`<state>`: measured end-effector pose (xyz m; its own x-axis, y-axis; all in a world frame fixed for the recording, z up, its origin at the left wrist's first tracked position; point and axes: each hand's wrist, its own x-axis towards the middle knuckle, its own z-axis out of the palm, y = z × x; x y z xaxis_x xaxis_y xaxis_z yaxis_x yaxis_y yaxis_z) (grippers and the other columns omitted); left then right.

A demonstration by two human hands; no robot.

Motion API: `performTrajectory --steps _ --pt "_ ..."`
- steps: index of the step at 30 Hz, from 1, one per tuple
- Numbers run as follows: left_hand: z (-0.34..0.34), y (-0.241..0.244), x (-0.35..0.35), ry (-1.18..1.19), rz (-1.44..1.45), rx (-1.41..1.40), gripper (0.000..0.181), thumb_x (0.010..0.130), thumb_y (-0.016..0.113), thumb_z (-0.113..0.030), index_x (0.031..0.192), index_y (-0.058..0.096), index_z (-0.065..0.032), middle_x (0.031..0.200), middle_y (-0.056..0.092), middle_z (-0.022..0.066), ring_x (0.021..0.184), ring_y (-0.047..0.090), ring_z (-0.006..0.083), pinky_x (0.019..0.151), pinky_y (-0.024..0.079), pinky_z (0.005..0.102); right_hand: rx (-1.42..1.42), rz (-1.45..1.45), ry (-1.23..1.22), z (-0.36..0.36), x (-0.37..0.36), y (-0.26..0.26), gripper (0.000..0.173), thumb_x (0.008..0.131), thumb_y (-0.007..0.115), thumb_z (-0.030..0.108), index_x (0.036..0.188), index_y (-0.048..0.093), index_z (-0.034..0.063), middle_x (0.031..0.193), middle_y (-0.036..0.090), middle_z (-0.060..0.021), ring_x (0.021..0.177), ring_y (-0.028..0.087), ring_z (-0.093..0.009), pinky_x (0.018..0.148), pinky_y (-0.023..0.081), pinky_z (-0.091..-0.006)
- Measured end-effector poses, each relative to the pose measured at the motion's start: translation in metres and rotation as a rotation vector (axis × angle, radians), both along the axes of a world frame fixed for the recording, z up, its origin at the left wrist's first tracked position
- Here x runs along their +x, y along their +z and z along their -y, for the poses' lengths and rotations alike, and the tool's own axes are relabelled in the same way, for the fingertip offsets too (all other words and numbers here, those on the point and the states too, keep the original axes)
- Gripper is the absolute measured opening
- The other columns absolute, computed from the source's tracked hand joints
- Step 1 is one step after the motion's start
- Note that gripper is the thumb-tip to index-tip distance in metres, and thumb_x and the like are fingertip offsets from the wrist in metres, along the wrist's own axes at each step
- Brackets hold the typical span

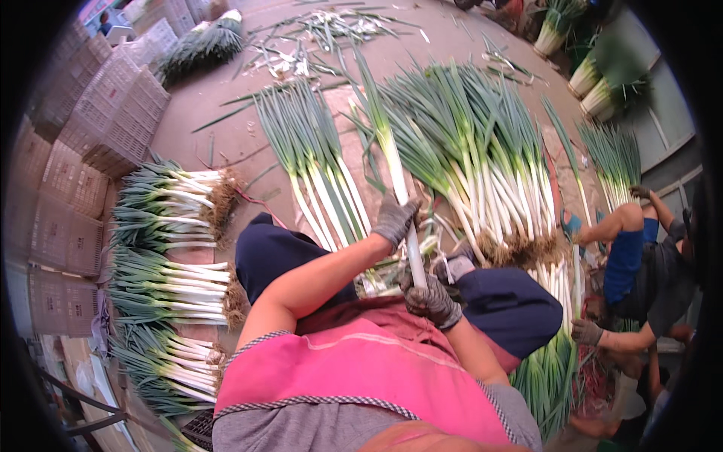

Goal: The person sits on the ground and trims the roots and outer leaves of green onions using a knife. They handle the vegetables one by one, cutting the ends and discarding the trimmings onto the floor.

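My left hand (396, 217), in a grey glove, is closed around the white shank of a long green onion (393, 158) whose green leaves point away from me. Gloved too, my right hand (431, 300) grips the lower end of the same stalk, close to my apron. Between my knees lie loose peeled leaves (379, 281). Ahead, slightly left, a row of trimmed green onions (323, 198) rests on the ground. A big pile of rooted green onions (486, 169) spreads ahead on the right, roots towards me.
Rooted bundles (197, 291) lie at left, beside stacked plastic crates (116, 107). Leaf scraps (339, 28) litter the floor farther off. At right a co-worker's gloved hand (587, 332) is near more green onions (545, 361). Upright bundles (600, 99) stand by the wall.
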<state>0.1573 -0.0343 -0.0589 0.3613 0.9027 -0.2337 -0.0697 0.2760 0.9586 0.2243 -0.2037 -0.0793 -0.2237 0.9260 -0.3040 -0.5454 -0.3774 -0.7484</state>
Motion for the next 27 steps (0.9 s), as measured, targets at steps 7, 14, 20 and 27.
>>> performTrajectory --steps 7,14,20,27 --pt "-0.010 0.006 -0.021 -0.313 0.046 0.183 0.034 0.078 0.056 -0.025 0.097 0.043 -0.0009 0.071 0.053 0.0070 0.056 0.055 0.0136 0.045 0.046 0.0242 0.133 1.069 -0.140 -0.008 -0.005 -0.024 0.032 0.069 0.060 0.024 0.090 0.051 0.0014 0.069 0.055 -0.0126 0.064 0.054 -0.025 0.060 0.043 -0.0349" --pt "-0.003 0.011 -0.041 -0.478 -0.049 0.241 0.035 0.079 0.055 -0.012 0.110 0.042 -0.0011 0.079 0.051 0.0036 0.067 0.048 0.0088 0.058 0.041 0.0205 0.190 1.250 -0.505 -0.015 0.091 0.010 0.036 0.071 0.060 0.030 0.095 0.052 0.0048 0.079 0.058 -0.0114 0.071 0.057 -0.022 0.065 0.046 -0.0323" --pt "-0.021 0.004 -0.068 -0.377 -0.107 0.121 0.034 0.079 0.057 -0.014 0.108 0.046 -0.0016 0.086 0.053 0.0049 0.069 0.051 0.0106 0.061 0.044 0.0217 0.062 1.565 -0.404 -0.033 0.258 0.002 0.036 0.071 0.063 0.029 0.094 0.053 0.0022 0.089 0.059 -0.0115 0.080 0.056 -0.021 0.070 0.045 -0.0343" --pt "-0.042 0.012 -0.108 -0.108 -0.076 0.035 0.031 0.080 0.054 -0.017 0.105 0.047 0.0002 0.081 0.057 0.0076 0.063 0.055 0.0128 0.058 0.046 0.0230 -0.684 1.948 -0.663 -0.038 0.320 -0.103 0.044 0.077 0.055 0.030 0.113 0.044 0.0079 0.111 0.050 -0.0161 0.095 0.052 -0.028 0.081 0.042 -0.0357"
